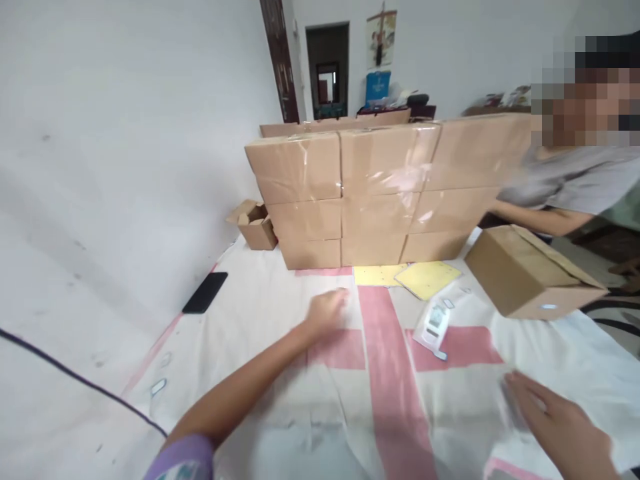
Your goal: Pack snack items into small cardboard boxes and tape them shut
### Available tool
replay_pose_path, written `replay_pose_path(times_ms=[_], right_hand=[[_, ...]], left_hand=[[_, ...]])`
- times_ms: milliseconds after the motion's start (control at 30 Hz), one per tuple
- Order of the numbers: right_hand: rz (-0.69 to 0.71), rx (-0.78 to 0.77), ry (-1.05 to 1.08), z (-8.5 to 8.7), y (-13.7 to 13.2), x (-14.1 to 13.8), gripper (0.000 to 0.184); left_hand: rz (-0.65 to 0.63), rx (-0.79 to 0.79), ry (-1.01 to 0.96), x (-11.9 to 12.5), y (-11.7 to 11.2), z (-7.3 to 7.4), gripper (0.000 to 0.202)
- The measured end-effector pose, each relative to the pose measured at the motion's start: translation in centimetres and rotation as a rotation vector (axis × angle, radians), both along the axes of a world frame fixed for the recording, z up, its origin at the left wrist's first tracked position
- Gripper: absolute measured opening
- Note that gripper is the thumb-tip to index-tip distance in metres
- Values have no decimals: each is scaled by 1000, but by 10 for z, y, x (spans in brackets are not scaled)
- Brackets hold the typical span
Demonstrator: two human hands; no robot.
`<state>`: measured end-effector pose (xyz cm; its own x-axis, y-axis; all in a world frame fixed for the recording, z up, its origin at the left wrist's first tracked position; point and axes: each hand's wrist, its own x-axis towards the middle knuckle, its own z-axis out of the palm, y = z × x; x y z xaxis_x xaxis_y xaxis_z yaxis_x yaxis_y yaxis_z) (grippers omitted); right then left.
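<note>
White packet (432, 325): lies on the cloth (240, 320), near the yellow sheets (430, 279).
Left hand (326, 313): curled, blurred; whether it grips anything cannot be told.
Right hand (560, 423): also blurred; grip cannot be told.
Packet risk: a hasty sweep could knock it askew.

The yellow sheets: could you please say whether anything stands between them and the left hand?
Nothing visible does: only cloth lies between the left hand and the yellow sheets; the stacked boxes rise beyond.
</note>
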<state>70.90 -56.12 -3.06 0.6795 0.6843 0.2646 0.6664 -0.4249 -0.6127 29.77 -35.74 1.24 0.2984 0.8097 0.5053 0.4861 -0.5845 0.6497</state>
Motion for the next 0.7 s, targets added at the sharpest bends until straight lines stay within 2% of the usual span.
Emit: replay_pose_path(times_ms=[33, 67, 100, 167, 233, 267, 333, 400, 433, 533, 600, 633, 700], right_hand=[[4, -52, 26, 18, 8, -13, 28], [48, -27, 20, 38, 21, -34, 27], [140, 101, -34, 58, 37, -61, 27], [530, 223, -76, 91, 82, -133, 32], [887, 199, -21, 110, 135, -216, 30], [1029, 197, 15, 114, 163, -258, 27], [1237, 183, 94, 109, 216, -334, 27], [1320, 214, 159, 96, 266, -400, 27], [1319, 215, 225, 88, 289, -428, 30], [1162, 190, 469, 66, 356, -501, 52], [1002, 168, 562, 55, 396, -537, 70], [907, 156, 573, 50, 414, -550, 75], [755, 154, 526, 40, 443, -565, 78]], left_hand=[[108, -23, -50, -53, 14, -8, 16], [223, -41, -105, -101, 32, -13, 17], [347, -50, -168, -143, 51, -16, 20], [562, -48, -289, -208, 93, -17, 26], [679, -66, -392, -250, 133, -14, 37], [711, -71, -444, -263, 152, -13, 40], [739, -69, -540, -277, 185, -11, 40], [737, -61, -617, -281, 216, -11, 42], [731, -61, -646, -281, 231, -12, 48], [694, -86, -713, -278, 273, -20, 90], [595, -119, -751, -276, 295, -30, 112], [533, -134, -764, -276, 303, -36, 111], [434, -147, -775, -276, 312, -48, 89]])
